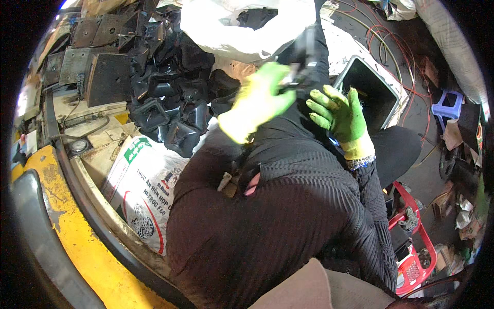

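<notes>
My left hand (257, 101), in a yellow-green glove, reaches over my lap, smeared by motion. At its fingertips is a blurred dark thing with pale, shiny spots (292, 81); whether the fingers grip it is unclear. To its right, my right hand (343, 114), gloved alike, is raised with the palm showing and the fingers apart, holding nothing. Left of my left hand lies a heap of glossy black moulded pieces (177, 103). Beyond both hands, a white sack (206, 31) gapes, with dark pieces (257, 18) visible in its mouth.
Beside my right hand stands a black pan with a pale rim (393, 105). Red cables (396, 41), a blue plastic stool (446, 108) and a red plastic chair (423, 242) are on the right. A printed white sack (146, 180) and a yellow machine edge (77, 221) lie left.
</notes>
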Motion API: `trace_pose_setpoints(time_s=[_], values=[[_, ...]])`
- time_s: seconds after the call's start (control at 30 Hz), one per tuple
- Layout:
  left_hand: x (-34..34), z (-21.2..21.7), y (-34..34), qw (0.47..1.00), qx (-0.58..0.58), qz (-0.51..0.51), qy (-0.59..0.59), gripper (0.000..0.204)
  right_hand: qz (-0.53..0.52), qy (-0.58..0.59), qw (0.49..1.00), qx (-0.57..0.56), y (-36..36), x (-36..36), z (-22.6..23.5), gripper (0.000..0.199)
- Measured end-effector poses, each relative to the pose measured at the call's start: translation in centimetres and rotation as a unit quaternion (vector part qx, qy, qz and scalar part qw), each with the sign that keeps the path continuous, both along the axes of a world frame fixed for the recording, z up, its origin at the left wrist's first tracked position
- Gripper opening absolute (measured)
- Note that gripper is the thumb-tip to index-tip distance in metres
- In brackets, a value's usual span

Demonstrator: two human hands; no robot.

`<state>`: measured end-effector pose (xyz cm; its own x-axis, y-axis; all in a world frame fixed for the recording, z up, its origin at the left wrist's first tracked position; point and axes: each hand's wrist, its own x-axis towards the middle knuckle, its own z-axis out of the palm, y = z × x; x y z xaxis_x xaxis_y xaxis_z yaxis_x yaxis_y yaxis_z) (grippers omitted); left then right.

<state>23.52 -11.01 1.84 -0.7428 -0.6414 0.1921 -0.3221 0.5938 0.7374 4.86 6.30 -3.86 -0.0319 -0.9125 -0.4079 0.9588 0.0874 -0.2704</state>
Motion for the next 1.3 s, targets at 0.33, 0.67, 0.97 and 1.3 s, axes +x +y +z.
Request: trace_pose_setpoints(time_s=[0.33, 0.67, 0.97, 1.3], values=[[7.0, -14.8, -0.3, 0.934, 0.189, 0.194, -0.234, 0.054, -0.055, 0.085, 0.989, 0.106, -0.8, -0.5, -1.2, 0.058], [26.3, -23.2, -7.7, 0.832, 0.107, 0.539, -0.073, 0.024, -0.066, 0.064, 0.988, 0.124, 0.3, -2.3, -3.5, 0.063], [43.3, -28.4, -8.5, 0.701, 0.025, 0.326, -0.634, 0.026, -0.100, 0.135, 0.962, 0.217, -2.2, -0.3, -0.6, 0.053], [41.1, -24.5, -7.8, 0.684, 0.107, 0.400, -0.601, 0.028, -0.154, 0.120, 0.958, 0.209, -0.5, -0.6, 0.2, 0.049]])
